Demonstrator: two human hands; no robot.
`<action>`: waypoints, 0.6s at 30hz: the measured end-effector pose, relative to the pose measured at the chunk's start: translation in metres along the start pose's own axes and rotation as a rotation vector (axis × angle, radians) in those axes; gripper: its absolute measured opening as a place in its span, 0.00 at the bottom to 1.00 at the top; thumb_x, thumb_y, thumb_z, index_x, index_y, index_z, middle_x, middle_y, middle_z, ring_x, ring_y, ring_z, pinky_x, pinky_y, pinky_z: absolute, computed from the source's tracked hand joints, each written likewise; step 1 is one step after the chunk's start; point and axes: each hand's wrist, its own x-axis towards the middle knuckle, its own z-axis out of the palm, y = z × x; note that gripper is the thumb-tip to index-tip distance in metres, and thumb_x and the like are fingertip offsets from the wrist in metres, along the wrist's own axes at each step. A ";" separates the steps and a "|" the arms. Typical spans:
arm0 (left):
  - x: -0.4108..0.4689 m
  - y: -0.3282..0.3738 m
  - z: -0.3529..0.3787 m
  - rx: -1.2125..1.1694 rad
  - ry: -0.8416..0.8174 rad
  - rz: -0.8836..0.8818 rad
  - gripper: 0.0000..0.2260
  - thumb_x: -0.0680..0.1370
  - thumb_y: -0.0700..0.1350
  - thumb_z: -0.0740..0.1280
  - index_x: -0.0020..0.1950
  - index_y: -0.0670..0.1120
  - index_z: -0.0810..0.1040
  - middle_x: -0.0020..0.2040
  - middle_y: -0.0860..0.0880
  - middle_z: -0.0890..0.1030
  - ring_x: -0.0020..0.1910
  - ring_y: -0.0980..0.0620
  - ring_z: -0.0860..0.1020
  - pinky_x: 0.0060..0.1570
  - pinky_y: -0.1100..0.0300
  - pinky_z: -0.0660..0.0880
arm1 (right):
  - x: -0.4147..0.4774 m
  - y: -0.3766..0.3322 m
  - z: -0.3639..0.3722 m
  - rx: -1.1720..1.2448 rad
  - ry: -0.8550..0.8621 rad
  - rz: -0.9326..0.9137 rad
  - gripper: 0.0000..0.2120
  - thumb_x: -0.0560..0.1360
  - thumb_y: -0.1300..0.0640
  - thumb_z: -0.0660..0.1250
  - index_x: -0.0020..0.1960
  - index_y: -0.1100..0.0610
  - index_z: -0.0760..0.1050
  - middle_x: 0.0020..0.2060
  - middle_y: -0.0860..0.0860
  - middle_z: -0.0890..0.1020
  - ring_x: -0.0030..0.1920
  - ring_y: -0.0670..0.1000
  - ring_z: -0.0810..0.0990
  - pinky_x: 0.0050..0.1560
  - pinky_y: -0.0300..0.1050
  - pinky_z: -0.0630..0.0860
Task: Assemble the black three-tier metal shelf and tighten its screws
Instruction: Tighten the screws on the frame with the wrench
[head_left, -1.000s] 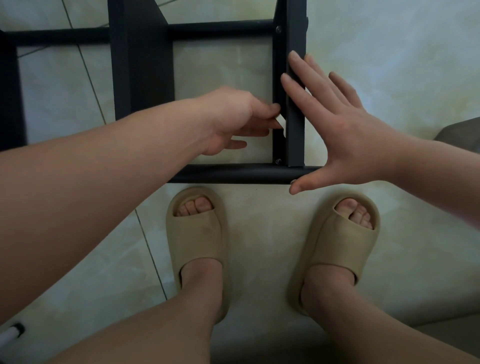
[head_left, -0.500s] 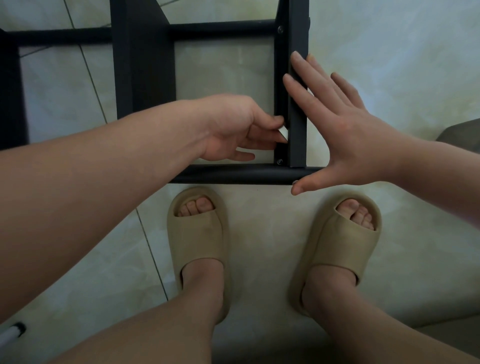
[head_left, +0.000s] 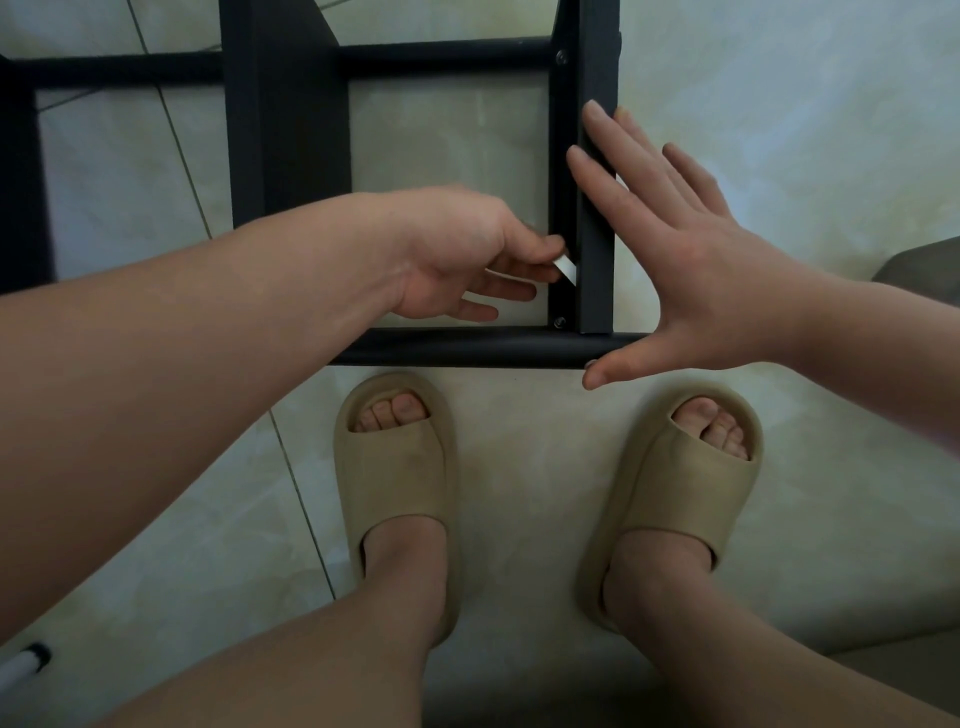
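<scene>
The black metal shelf frame (head_left: 467, 345) stands on the tiled floor in front of my feet, seen from above. Its right upright bar (head_left: 595, 270) carries a screw (head_left: 559, 322) near the front rail and another screw (head_left: 561, 56) at the back rail. My left hand (head_left: 462, 260) pinches a small silvery tool (head_left: 566, 270) against the inner side of that bar. My right hand (head_left: 670, 249) lies flat with straight fingers on the outer side of the bar, thumb on the front rail's end.
A wide black panel (head_left: 283, 114) of the frame runs back at the middle left. My feet in beige slippers (head_left: 400, 499) stand just in front of the rail. A white rod with a black tip (head_left: 23, 665) lies at the lower left. A grey object (head_left: 924, 265) sits at the right edge.
My left hand has shifted down along the bar and turned, so the silvery tool now shows more. My right hand stays pressed on the bar.
</scene>
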 end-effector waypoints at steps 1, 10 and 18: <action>0.000 0.000 0.000 0.002 0.001 0.000 0.07 0.78 0.50 0.69 0.54 0.50 0.81 0.44 0.56 0.85 0.58 0.53 0.79 0.55 0.52 0.72 | 0.000 0.000 0.000 0.000 0.003 -0.001 0.65 0.63 0.18 0.62 0.83 0.57 0.42 0.82 0.56 0.41 0.82 0.56 0.38 0.79 0.66 0.45; 0.001 -0.002 -0.006 0.057 -0.010 0.019 0.04 0.79 0.48 0.69 0.46 0.51 0.81 0.42 0.56 0.85 0.56 0.54 0.79 0.54 0.52 0.72 | 0.000 0.001 0.001 0.006 0.005 0.001 0.65 0.63 0.18 0.62 0.83 0.58 0.42 0.82 0.56 0.40 0.82 0.55 0.37 0.79 0.66 0.45; 0.002 -0.003 -0.014 0.191 -0.008 0.062 0.03 0.78 0.47 0.69 0.45 0.52 0.82 0.46 0.55 0.86 0.58 0.52 0.80 0.57 0.50 0.71 | 0.000 0.001 0.001 -0.001 0.007 -0.005 0.65 0.64 0.18 0.62 0.83 0.58 0.42 0.82 0.56 0.40 0.82 0.55 0.37 0.79 0.66 0.45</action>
